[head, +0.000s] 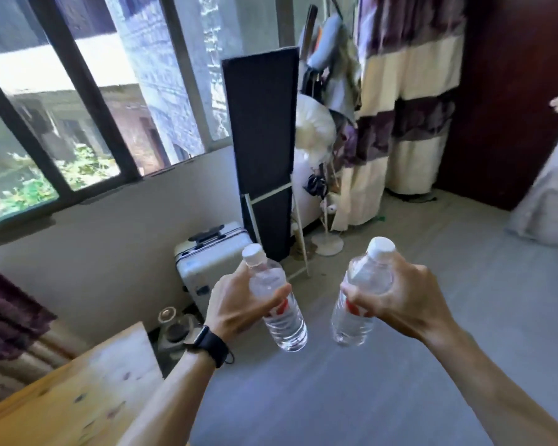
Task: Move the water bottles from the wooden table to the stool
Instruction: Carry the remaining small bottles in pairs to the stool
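Observation:
I hold two clear water bottles with white caps and red labels in the air above the grey floor. My left hand point(239, 304) grips the left bottle point(285, 329) around its middle; a black watch is on that wrist. My right hand point(397, 300) grips the right bottle point(351, 326) around its upper body. Both bottles tilt slightly, caps pointing away from me. A corner of the wooden table point(78, 397) shows at the lower left, with no bottle on the visible part. No stool is in view.
A white suitcase point(207, 262) stands by the wall under the window. A tall dark panel point(264, 149) leans beside it, with a fan stand point(327, 244) and striped curtains point(400, 117) behind. Jars point(171, 326) sit on the floor by the table. Grey bedding point(548, 207) lies at right.

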Motion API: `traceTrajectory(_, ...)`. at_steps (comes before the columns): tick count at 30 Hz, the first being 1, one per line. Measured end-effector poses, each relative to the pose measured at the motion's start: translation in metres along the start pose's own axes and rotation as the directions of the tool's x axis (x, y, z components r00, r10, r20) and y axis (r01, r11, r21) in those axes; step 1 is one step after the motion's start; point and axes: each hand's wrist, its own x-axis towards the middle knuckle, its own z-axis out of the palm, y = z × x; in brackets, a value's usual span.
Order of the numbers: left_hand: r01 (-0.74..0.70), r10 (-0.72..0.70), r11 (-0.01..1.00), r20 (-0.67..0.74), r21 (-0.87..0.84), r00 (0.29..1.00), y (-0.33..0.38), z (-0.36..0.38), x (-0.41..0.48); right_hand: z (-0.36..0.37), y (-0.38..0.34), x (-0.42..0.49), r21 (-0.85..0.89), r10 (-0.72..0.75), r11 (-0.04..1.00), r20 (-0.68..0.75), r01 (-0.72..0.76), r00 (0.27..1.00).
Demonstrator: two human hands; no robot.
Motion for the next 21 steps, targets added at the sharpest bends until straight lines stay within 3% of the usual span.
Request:
traceTrajectory(11, -0.263, 0.258, 0.965, 0.237, -0.008, 0.937, 0.096, 0.165, 0.161, -0.066, 0.155, 0.092, -0.035, 0.28, 0.957, -0.149, -0.288, 0.949)
traceTrajectory(21, -0.422, 0.401, 0.905, 0.463, -0.063, 0.791, 0.165, 0.307, 0.319, -0.092, 0.261, 0.199, -0.015, 0.518, 0.833, -0.333, -0.554, 0.788)
